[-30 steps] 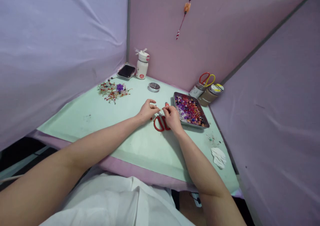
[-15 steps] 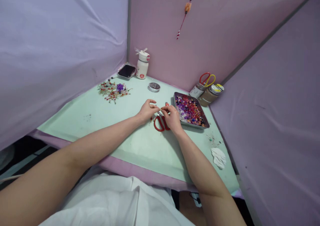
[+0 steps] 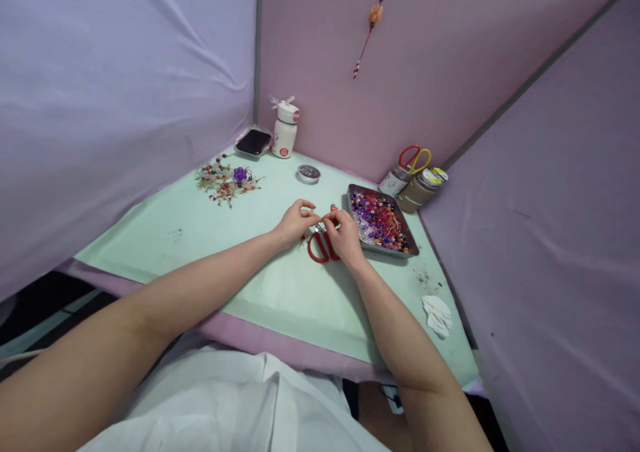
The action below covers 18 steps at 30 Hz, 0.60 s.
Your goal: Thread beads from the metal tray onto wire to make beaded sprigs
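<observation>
My left hand [image 3: 296,224] and my right hand [image 3: 343,232] meet fingertip to fingertip over the middle of the table. Both are pinched closed, and what sits between the fingers is too small to name. Beneath them lie red-handled scissors [image 3: 319,247], partly covered by my right hand. A small bit of red shows just below my left fingers. Just beyond my right fingers is a small red and silver object [image 3: 334,208]. To the right stands a dark metal tray [image 3: 387,253] of purple, red, clear and orange beads.
Beaded strands [image 3: 225,184] with a purple bead cluster lie left. Behind are a phone [image 3: 253,142], a white bottle [image 3: 285,137] and a round tin [image 3: 309,174]. Jars [image 3: 421,189], one holding scissors, stand back right. A crumpled tissue [image 3: 437,316] lies right; a beaded cord [image 3: 375,16] hangs on the wall.
My fingertips have shifted very slightly while staying pinched together in the same place. Nothing else has visibly moved.
</observation>
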Available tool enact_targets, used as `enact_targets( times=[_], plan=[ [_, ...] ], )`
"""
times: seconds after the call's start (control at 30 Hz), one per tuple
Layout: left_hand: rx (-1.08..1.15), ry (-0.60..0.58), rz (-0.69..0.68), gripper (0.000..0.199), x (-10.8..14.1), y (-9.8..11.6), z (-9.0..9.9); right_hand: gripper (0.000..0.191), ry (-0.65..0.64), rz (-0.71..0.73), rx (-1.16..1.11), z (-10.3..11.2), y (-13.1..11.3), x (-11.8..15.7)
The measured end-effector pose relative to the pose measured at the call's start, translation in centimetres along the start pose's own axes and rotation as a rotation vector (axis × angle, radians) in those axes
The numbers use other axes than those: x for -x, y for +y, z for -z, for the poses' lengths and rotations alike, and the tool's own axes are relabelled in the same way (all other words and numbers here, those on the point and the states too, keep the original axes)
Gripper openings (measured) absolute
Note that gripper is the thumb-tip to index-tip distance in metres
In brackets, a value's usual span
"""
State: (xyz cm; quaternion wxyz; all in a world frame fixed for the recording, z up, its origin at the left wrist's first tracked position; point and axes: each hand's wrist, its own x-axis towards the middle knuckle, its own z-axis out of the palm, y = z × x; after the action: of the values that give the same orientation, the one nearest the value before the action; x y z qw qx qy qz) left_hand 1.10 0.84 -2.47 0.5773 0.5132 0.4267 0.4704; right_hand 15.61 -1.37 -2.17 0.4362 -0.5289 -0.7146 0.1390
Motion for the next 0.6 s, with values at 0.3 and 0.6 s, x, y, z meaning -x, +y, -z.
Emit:
enact_targets(
  times=[0.3, 0.6],
  plan=[
    [-0.137, -0.021, -0.086, 0.013, -0.6, -0.7, 0.3, 0.015, -0.014, -0.032, -0.042, -0.1, 0.0, -0.1],
    [-0.283, -0.03, -0.099, 0.008, 0.0, 0.6, 0.2, 0.016, -0.012, -0.052, -0.049, -0.1, 0.2, -0.1]
  ],
)
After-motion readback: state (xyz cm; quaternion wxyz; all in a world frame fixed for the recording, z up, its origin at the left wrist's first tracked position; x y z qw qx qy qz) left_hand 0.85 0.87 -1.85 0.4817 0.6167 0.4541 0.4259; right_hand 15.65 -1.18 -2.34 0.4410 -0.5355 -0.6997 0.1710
